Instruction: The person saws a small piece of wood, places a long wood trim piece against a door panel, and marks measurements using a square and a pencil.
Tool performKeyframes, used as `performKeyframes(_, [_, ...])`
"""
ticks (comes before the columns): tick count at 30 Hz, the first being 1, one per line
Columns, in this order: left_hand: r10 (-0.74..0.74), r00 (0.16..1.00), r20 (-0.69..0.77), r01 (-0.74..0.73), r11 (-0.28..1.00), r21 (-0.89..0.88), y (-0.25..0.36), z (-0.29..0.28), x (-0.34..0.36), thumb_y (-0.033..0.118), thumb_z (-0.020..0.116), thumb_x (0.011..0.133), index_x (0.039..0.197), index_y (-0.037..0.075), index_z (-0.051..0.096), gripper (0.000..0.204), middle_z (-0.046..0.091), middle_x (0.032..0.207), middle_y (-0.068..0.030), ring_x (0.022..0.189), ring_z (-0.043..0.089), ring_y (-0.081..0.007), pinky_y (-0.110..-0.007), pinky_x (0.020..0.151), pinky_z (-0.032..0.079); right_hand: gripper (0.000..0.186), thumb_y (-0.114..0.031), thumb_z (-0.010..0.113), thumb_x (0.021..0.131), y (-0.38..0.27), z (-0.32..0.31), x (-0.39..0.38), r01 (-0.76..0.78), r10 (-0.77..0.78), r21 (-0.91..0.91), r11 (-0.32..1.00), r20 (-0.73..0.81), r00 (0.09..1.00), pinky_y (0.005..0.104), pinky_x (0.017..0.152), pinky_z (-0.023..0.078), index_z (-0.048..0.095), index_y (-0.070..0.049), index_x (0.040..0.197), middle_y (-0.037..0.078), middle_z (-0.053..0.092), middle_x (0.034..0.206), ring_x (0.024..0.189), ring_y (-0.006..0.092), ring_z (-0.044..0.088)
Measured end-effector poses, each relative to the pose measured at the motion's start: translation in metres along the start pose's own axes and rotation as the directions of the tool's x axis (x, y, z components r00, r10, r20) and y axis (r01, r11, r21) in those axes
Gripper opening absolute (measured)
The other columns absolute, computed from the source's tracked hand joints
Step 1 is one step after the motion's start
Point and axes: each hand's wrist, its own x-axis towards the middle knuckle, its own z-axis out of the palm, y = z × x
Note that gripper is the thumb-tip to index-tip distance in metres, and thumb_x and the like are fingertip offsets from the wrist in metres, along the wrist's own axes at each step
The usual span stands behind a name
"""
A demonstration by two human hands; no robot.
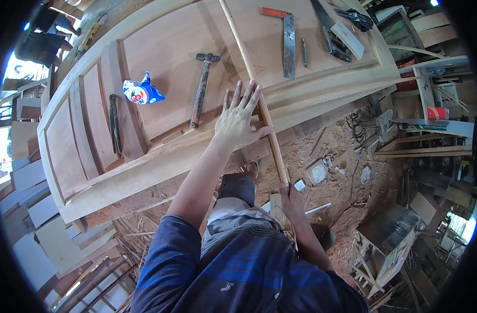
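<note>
A long, thin wooden strip point(274, 143) slants across the near edge of a large panelled wooden door point(170, 62). My left hand point(238, 117) lies over the door's near rail with its fingers spread, and the thumb reaches across the strip. Lower down, near my body, my right hand point(291, 201) is closed around the strip's near part; its fingers are partly hidden. A hammer point(201, 91) rests on the panel left of my left hand. Beyond the strip lie a try square point(289, 44) with an orange handle, a dark pencil-like tool point(304, 52) and a handsaw point(332, 36).
Pincers point(115, 122) and a blue-and-white plastic packet point(143, 90) lie on the door's left part. A small pale wood block point(348, 40) sits by the saw. Sawdust and scraps cover the floor point(327, 156). A metal-topped box point(387, 227) stands at right. Another person point(45, 39) is at far left.
</note>
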Motion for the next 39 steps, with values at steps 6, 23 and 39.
performKeyframes(6, [-0.014,1.000,-0.001,0.014,1.000,-0.006,-0.004,0.003,0.002,0.088,0.077,0.082,0.182,0.016,0.015,0.138,0.017,0.189,-0.0153,0.175,0.006,-0.0398,-0.058,0.142,0.009,0.070,-0.063,0.053,0.114,-0.010,-0.008,0.001,-0.040,0.040,0.011,0.999,0.036,0.999,0.0633,0.075,0.053,0.070,0.005,0.107,0.031,0.073,0.083,0.085,0.0562,0.073])
performKeyframes(23, [-0.015,1.000,0.028,0.015,1.000,-0.017,-0.002,0.000,0.002,0.086,0.078,0.082,0.182,0.015,0.017,0.137,0.021,0.188,-0.0157,0.174,0.008,-0.0412,-0.058,0.142,0.008,0.062,-0.060,0.060,0.113,-0.012,-0.014,-0.002,-0.149,0.130,0.089,0.985,0.186,0.974,0.0522,0.072,0.056,0.067,0.001,0.104,0.022,0.071,0.076,0.081,0.0433,0.078])
performKeyframes(39, [-0.006,0.999,0.046,0.008,1.000,-0.029,-0.001,-0.010,0.003,0.075,0.085,0.082,0.181,0.012,0.020,0.134,0.018,0.188,-0.0177,0.174,0.007,-0.0437,-0.060,0.141,0.007,0.027,-0.028,0.069,0.111,-0.129,-0.140,0.240,0.448,-0.376,0.007,0.894,-0.533,0.758,0.0405,0.076,0.056,0.074,-0.001,0.112,0.015,0.074,0.086,0.079,0.0306,0.072])
